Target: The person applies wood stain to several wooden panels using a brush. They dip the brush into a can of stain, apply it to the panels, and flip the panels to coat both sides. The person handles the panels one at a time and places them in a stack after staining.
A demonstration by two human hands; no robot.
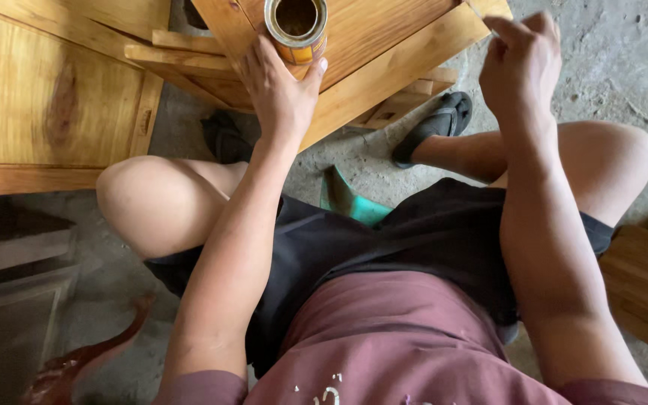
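Note:
My left hand point(279, 86) grips an open metal can point(297, 26) with an orange label, which stands on a varnished wooden panel point(384, 52) in front of me. Dark liquid shows inside the can. My right hand point(519, 64) is raised at the panel's right corner, fingers pinched around a thin handle-like thing point(481, 16) that is mostly hidden. I sit low with both knees bent, in black shorts and a maroon shirt.
A larger wooden cabinet piece point(46, 105) lies at the left. Black sandals point(440, 124) are on my feet on the concrete floor. A green seat point(354, 202) shows between my legs. More wood point(646, 285) lies at the right, grey boards point(9, 300) at lower left.

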